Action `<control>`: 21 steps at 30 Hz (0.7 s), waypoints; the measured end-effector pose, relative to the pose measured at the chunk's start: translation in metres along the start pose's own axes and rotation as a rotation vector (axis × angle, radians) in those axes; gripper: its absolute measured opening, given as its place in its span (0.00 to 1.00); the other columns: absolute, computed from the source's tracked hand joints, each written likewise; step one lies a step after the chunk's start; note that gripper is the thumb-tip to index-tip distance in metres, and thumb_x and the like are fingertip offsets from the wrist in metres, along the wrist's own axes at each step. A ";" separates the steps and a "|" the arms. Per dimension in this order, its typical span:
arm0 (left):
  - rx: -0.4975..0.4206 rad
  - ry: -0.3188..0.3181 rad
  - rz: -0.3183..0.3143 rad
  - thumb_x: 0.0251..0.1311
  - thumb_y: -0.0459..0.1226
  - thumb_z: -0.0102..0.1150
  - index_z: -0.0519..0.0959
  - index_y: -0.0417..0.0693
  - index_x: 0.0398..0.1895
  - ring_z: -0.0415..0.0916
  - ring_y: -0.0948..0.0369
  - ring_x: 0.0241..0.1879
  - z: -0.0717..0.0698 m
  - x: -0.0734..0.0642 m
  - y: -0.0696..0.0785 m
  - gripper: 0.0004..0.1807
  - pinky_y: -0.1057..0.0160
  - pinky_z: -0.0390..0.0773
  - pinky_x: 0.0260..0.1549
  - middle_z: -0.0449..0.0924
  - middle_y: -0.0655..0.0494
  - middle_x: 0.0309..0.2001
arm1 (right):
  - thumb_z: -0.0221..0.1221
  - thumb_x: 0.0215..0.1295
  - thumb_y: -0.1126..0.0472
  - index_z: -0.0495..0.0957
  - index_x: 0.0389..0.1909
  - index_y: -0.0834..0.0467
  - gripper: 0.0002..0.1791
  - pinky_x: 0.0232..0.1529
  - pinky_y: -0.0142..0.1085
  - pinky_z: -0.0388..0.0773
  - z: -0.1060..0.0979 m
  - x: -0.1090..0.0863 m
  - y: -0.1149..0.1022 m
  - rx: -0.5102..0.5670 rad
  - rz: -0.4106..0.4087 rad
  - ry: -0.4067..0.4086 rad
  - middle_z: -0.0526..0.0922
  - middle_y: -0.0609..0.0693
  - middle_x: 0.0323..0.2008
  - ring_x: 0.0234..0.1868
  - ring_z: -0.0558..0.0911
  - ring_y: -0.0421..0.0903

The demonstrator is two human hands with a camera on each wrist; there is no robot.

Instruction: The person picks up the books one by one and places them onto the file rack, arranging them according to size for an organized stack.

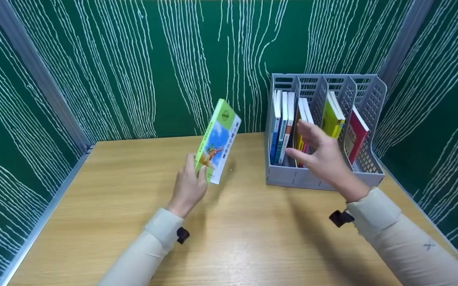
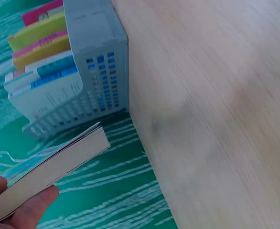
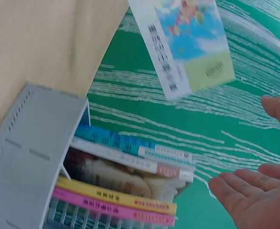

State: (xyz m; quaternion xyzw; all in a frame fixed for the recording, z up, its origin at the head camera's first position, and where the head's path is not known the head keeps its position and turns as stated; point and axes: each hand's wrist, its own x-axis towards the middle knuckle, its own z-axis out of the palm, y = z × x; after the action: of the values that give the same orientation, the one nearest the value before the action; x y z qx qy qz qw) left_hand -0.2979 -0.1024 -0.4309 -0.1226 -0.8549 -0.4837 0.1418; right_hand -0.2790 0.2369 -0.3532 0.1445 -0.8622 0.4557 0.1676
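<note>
My left hand (image 1: 189, 186) grips the lower end of a green and white book (image 1: 218, 141) with a blue picture on its cover, holding it tilted above the table. In the left wrist view, thumb and fingers pinch the book (image 2: 54, 167) at its page edges. My right hand (image 1: 324, 155) is raised in front of a grey file holder (image 1: 312, 177), fingers spread and nothing in them. The holder's compartments carry upright books: blue and white ones (image 1: 282, 127) at the left, yellow and pink ones (image 3: 116, 202), green ones (image 1: 333, 115), and a red one (image 1: 357, 135) at the right.
The wooden table (image 1: 125, 190) spreads under both hands. A green wall (image 1: 105, 71) with white streaks stands behind it, and similar side panels close in left and right. The holder stands at the table's back right, near the wall.
</note>
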 end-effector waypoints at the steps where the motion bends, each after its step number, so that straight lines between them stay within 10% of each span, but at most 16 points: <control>1: 0.001 0.001 0.033 0.82 0.32 0.51 0.69 0.40 0.68 0.88 0.43 0.58 0.002 -0.001 0.001 0.17 0.46 0.92 0.52 0.83 0.35 0.64 | 0.73 0.70 0.61 0.64 0.82 0.60 0.43 0.78 0.57 0.72 0.003 -0.001 0.000 0.015 0.003 -0.008 0.70 0.63 0.80 0.80 0.72 0.61; 21: 0.147 0.104 0.568 0.73 0.22 0.56 0.71 0.31 0.59 0.92 0.40 0.49 0.044 -0.029 0.019 0.14 0.51 0.93 0.45 0.88 0.31 0.51 | 0.73 0.71 0.61 0.68 0.79 0.64 0.40 0.70 0.56 0.79 0.048 -0.011 -0.005 0.171 0.035 -0.085 0.75 0.65 0.76 0.74 0.79 0.64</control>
State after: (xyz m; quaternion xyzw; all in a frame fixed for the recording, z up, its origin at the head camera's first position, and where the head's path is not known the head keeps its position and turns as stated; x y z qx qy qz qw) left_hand -0.2696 -0.0573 -0.4476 -0.3215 -0.8107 -0.3668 0.3238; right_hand -0.2747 0.1946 -0.3795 0.1625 -0.8288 0.5239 0.1101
